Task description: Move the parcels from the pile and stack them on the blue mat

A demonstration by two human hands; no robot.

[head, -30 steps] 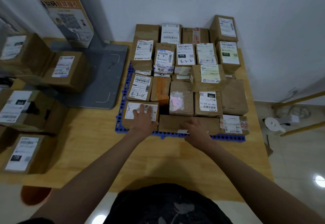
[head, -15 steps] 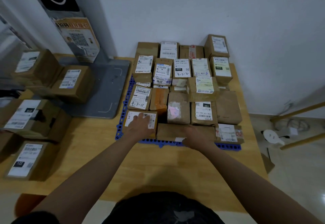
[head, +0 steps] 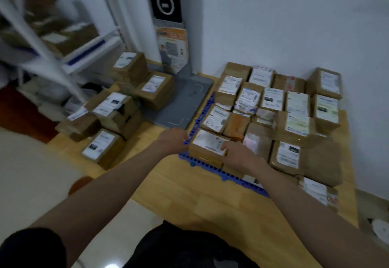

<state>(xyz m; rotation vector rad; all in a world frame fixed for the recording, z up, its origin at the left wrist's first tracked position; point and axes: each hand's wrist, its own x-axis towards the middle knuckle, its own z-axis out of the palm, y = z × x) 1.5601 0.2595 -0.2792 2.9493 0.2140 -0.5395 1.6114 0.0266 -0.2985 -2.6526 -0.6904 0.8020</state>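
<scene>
Corner parcel (head: 209,144): on the blue mat (head: 201,163) at its near-left corner.
Left hand (head: 174,140): fingers curled against the parcel's left side; grip unclear.
Right hand (head: 239,156): fingers resting flat on its right top edge.
Pile (head: 117,110): far-left worktop.
Advice: square the parcel against its neighbours before letting go.

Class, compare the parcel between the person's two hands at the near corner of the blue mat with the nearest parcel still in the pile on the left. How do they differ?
The parcel between the hands sits on the blue mat among packed neighbours; the nearest pile parcel lies on the bare wooden table, its near sides exposed. The right hand touches the first; nothing touches the second. Both are brown cardboard boxes with white labels on top.
</scene>
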